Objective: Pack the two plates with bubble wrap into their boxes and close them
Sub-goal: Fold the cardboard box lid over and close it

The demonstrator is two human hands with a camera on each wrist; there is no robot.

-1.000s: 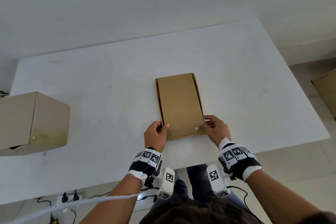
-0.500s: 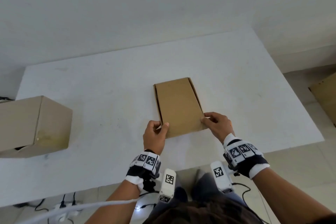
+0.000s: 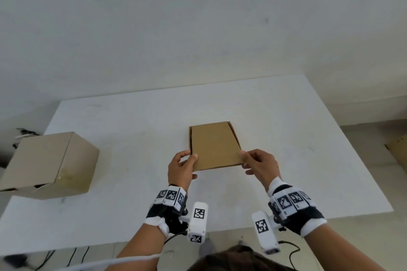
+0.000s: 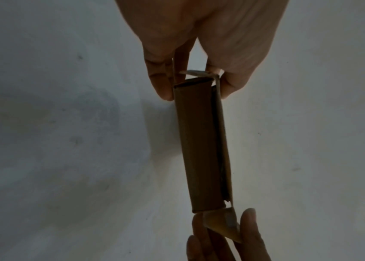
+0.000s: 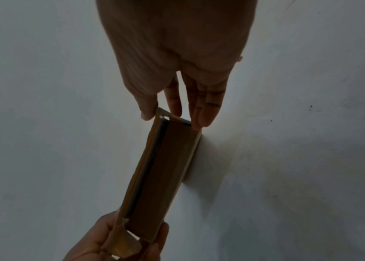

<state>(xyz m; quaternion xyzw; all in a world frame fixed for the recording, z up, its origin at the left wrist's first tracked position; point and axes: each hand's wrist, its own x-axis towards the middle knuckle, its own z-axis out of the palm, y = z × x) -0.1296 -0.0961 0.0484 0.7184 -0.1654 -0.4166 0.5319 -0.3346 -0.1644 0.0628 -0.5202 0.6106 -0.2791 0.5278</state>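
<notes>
A flat brown cardboard box sits mid-table with its lid down. My left hand pinches its near left corner, and my right hand pinches the near right corner. In the left wrist view, the left hand has thumb and fingers either side of the box's front wall, where a small side flap sticks out. The right wrist view shows my right hand gripping the box the same way. The near end looks raised off the table. No plate or bubble wrap shows.
A larger closed cardboard box stands at the table's left edge. More cardboard lies on the floor at the far right. Cables run under the table's near edge. A white wall is behind.
The head view has tilted up. Both hands stay at the box's near corners. The box's front wall, visible a second ago, is now hidden under the lid's edge.
</notes>
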